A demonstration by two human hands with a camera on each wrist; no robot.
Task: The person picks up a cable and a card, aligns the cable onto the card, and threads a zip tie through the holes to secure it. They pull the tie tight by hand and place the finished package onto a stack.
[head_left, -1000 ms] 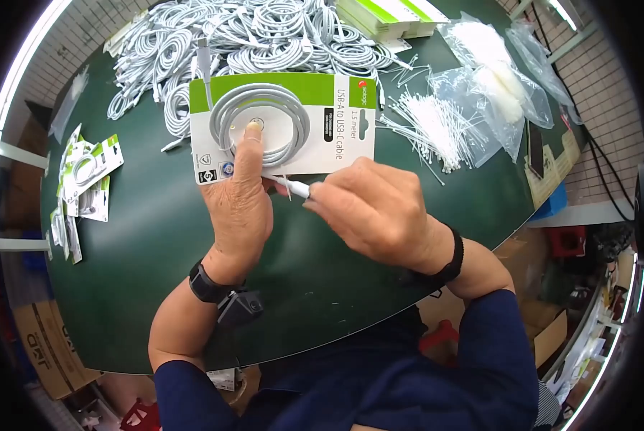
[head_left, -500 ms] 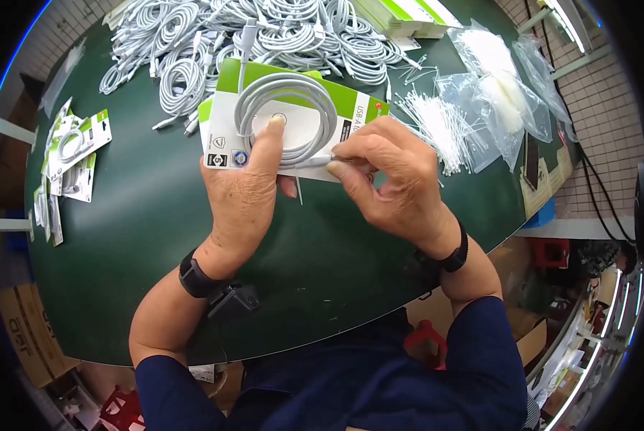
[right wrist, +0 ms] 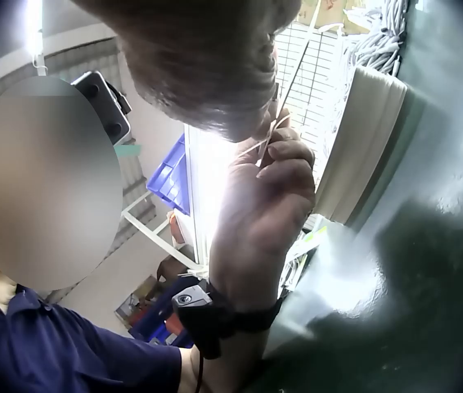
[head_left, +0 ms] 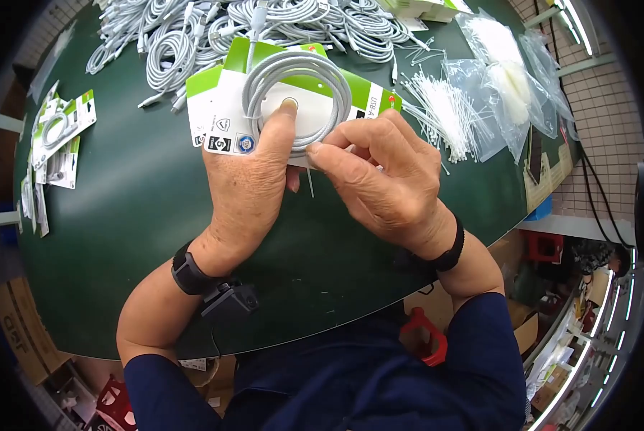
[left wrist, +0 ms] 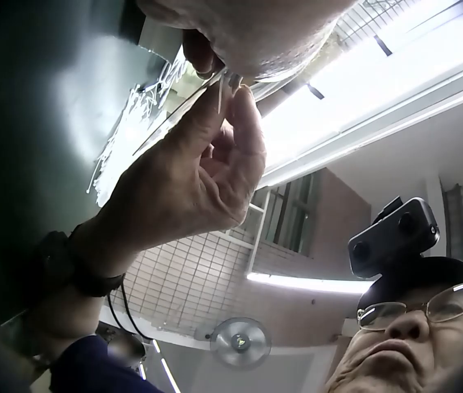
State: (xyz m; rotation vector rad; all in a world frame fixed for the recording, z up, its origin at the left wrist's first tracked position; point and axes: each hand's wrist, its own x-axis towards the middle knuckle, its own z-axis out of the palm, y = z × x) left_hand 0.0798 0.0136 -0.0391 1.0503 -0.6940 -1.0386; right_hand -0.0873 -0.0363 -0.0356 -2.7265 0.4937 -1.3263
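Note:
In the head view my left hand [head_left: 246,190] grips a green and white cable card [head_left: 225,122], thumb on its front inside the grey coiled cable [head_left: 342,90]. One cable connector [head_left: 258,20] sticks up past the card's top edge. Another card [head_left: 198,108] lies behind, fanned to the left. My right hand [head_left: 394,176] pinches at the coil's lower right with thumb and forefinger; what is between the tips is mostly hidden. A thin white strand [head_left: 310,184] hangs below the card. The left wrist view shows my right hand [left wrist: 186,176] with thumb and finger close together.
Many coiled grey cables [head_left: 171,61] are piled at the back. White ties [head_left: 447,115] and plastic bags [head_left: 508,86] lie at the right, near a phone [head_left: 535,154]. Carded cables [head_left: 56,136] sit at the left edge. A stack of green and white cards [head_left: 426,8] stands at the back.
My right hand has gone from holding a connector below the card to pinching at the coil's lower right. The rear card shows more at the left. The head view has shifted slightly.

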